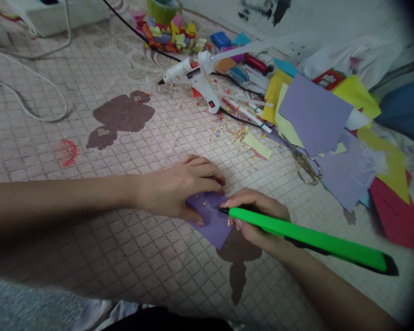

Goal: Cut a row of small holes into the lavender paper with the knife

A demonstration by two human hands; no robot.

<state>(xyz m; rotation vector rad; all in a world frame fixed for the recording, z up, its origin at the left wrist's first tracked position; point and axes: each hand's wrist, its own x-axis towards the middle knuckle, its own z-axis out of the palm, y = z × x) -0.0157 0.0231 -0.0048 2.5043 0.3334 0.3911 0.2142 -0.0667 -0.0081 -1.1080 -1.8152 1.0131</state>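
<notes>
A small purple paper piece lies on the patterned mat in front of me. My left hand presses down on it, fingers curled over its upper edge and thumb on its left side. My right hand pinches a bright green pen, whose dark tip touches the purple paper near the left fingertips. The pen's body slants out to the lower right.
A white hot glue gun lies at the back with its black cord. Coloured paper sheets, gold-handled scissors, markers and paper scraps spread across the right. A pile of paper cut-outs sits at the top.
</notes>
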